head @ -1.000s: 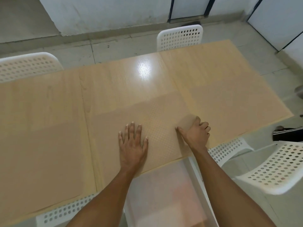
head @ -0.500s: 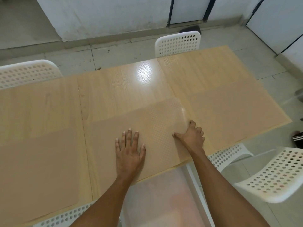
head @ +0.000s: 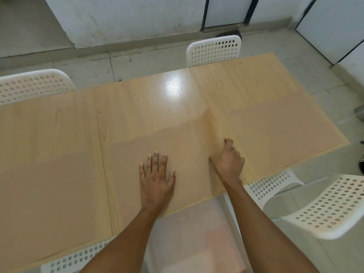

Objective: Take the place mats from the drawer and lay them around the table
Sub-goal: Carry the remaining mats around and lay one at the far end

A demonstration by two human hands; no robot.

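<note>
Lifting further now, place mat (head: 187,154) edge pinched by right hand (head: 228,162), left hand (head: 155,178) still spread flat

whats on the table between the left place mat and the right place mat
In the head view, the tan textured middle place mat lies between them. The left hand presses it flat; the right hand lifts its right edge.
</note>
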